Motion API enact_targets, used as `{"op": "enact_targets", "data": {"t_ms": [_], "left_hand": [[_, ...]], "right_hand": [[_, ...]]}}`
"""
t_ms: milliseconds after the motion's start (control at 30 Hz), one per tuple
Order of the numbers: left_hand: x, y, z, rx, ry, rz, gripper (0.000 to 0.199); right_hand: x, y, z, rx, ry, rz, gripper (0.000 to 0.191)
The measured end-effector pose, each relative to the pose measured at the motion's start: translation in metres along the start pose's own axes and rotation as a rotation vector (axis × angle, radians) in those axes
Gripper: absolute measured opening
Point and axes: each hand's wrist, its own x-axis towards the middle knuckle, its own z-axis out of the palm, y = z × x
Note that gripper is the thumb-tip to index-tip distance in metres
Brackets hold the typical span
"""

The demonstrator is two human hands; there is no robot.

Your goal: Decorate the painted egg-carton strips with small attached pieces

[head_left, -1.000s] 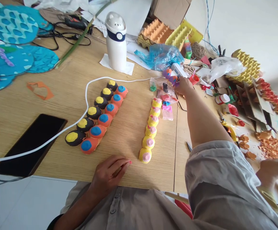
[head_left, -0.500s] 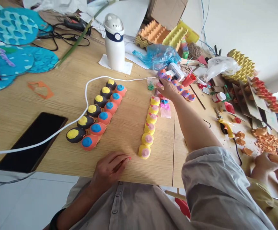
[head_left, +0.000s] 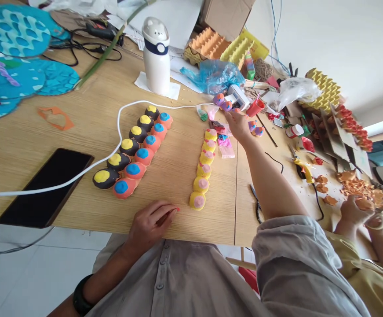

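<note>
My right hand [head_left: 238, 125] reaches far across the wooden table [head_left: 79, 132]. Its fingers close over the middle of a purple-and-orange egg-carton row [head_left: 223, 103], whose ends stick out on both sides. Small clear bags of coloured bits [head_left: 226, 147] lie just left of that hand. A yellow row with pink tops [head_left: 203, 169] runs toward me below it. A black-yellow and orange-blue double row [head_left: 133, 152] lies further left. My left hand [head_left: 151, 221] rests curled on the table's near edge, close to the yellow row's near end, with nothing seen in it.
A black phone [head_left: 46, 187] and a white cable [head_left: 79, 176] lie at the left. A white bottle [head_left: 156, 57], a blue plastic bag [head_left: 214, 75] and egg trays [head_left: 211, 44] stand at the back. Pliers [head_left: 255, 204] and a yellow glue gun [head_left: 305, 169] lie right. Another person's hands [head_left: 354, 211] handle orange carton scraps.
My right hand has drawn back to the left, from the clutter to the small bags, and more of the purple row shows beside it. My left hand has stayed put.
</note>
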Motion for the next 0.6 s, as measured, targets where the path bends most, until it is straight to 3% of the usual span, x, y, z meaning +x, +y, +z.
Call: {"op": "enact_targets", "data": {"t_ms": [167,300,467,600], "left_hand": [[-0.001,0.000,0.000,-0.007,0.006,0.016,0.020],[-0.001,0.001,0.000,-0.004,-0.010,0.024,0.020],[0.001,0.000,-0.001,-0.038,-0.006,0.015,0.017],[0.007,0.002,-0.006,-0.173,-0.002,-0.096,0.013]], "right_hand": [[-0.039,0.014,-0.010,-0.035,0.157,0.238,0.027],[-0.067,0.025,0.008,0.259,0.072,0.466,0.045],[-0.090,0.021,0.027,0.472,0.130,0.474,0.054],[-0.127,0.003,0.025,0.576,0.183,0.404,0.038]]}}
